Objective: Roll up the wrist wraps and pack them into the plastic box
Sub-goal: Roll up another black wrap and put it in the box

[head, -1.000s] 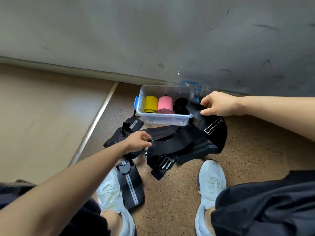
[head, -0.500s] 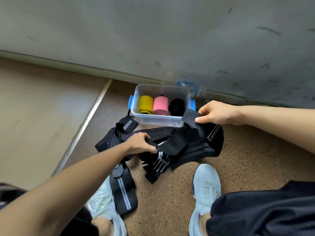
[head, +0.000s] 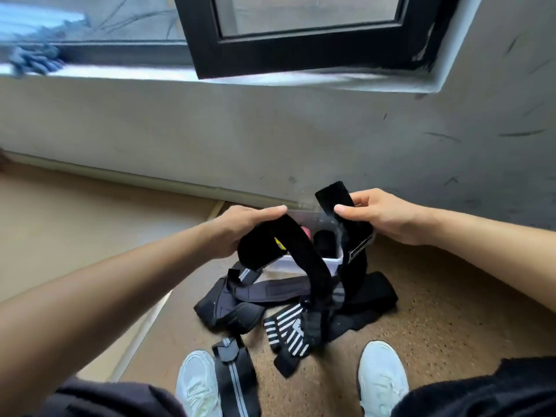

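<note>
While a black wrist wrap [head: 304,254] hangs in a slack loop between them, a person's two bare hands hold its ends up in front of a clear plastic box [head: 293,264] set on the floor against a scuffed grey wall [head: 270,130]. The left hand [head: 240,230] curls its fingers over the top of the wrap's broad end and grips it. The right hand [head: 382,215] pinches the other end between thumb and fingers, and the tip of the strip sticks up above the thumb. The bottom of the loop reaches down to a heap of loose wraps [head: 249,291] lying unrolled on the speckled brown floor [head: 421,311] just in front of the box; one of them, a black-and-white striped wrap [head: 287,326], lies at the near edge of the heap. The raised wrap hides much of the box, but slivers of a yellow roll [head: 279,243], a pink roll [head: 305,231] and a black roll [head: 323,245] show inside it. Another black wrap with grey stripes [head: 233,377] lies apart from the heap, just beside the left white shoe [head: 197,383]; the right white shoe [head: 382,377] stands well to its right. Above the wall, a black window frame [head: 301,52] stands swung open.
</note>
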`<action>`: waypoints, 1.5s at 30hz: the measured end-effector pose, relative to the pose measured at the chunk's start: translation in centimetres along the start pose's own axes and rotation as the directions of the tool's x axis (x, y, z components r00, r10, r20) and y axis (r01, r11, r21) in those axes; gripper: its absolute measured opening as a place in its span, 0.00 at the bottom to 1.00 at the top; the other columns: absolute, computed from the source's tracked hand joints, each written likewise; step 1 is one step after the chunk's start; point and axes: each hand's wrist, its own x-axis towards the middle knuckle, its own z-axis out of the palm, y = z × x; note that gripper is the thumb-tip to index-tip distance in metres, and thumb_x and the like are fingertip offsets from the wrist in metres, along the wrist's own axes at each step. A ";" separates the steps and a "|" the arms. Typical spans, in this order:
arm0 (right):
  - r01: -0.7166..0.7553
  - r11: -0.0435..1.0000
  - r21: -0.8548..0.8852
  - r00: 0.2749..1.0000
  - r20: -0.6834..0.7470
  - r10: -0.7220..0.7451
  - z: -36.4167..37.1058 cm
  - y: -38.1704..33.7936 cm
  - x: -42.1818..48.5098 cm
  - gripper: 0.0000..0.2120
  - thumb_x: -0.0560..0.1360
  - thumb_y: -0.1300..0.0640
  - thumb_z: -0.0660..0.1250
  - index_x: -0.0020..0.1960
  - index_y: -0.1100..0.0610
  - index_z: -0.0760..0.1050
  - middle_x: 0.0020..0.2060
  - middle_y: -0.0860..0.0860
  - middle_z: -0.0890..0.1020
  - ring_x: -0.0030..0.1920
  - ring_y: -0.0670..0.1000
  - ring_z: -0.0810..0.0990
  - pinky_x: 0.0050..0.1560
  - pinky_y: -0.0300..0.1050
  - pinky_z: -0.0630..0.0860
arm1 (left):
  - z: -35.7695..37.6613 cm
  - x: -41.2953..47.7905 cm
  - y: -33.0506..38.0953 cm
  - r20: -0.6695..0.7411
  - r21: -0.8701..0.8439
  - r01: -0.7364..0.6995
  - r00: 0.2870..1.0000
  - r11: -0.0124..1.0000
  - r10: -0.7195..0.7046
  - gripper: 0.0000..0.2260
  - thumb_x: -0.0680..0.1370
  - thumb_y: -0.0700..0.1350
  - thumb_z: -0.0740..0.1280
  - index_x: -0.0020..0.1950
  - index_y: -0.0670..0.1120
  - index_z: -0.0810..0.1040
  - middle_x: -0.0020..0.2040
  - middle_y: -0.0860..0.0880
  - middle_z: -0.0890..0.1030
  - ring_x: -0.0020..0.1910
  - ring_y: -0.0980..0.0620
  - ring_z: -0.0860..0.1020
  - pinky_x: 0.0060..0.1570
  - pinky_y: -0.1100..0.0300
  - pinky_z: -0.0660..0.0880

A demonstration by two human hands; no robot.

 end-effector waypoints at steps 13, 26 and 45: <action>-0.039 0.963 0.268 0.994 0.111 0.009 5.8 -5.1 -2.1 0.20 0.83 0.53 0.62 0.67 0.67 0.74 0.60 0.65 0.82 0.60 0.63 0.81 0.69 0.63 0.72 | -1.8 -7.4 4.3 -0.090 -0.182 -0.322 0.946 0.929 0.311 0.13 0.82 0.33 0.65 0.63 0.45 0.81 0.54 0.44 0.83 0.50 0.50 0.84 0.50 0.55 0.82; 0.114 0.925 0.362 0.993 -0.035 -0.109 5.7 -7.2 -1.1 0.17 0.85 0.50 0.57 0.60 0.59 0.81 0.53 0.59 0.85 0.52 0.57 0.85 0.46 0.50 0.83 | -2.6 -7.4 4.4 -0.018 -0.039 -0.248 0.969 0.968 0.247 0.15 0.81 0.52 0.69 0.61 0.42 0.84 0.53 0.41 0.87 0.56 0.42 0.85 0.64 0.49 0.78; 0.038 0.978 0.206 0.966 -0.258 0.017 4.0 -5.4 -0.2 0.13 0.84 0.52 0.62 0.53 0.62 0.79 0.47 0.63 0.83 0.49 0.59 0.84 0.54 0.57 0.81 | -4.1 -3.8 4.5 -0.032 0.149 -0.240 0.969 0.959 0.247 0.05 0.81 0.38 0.69 0.52 0.43 0.73 0.47 0.40 0.80 0.40 0.42 0.81 0.40 0.53 0.84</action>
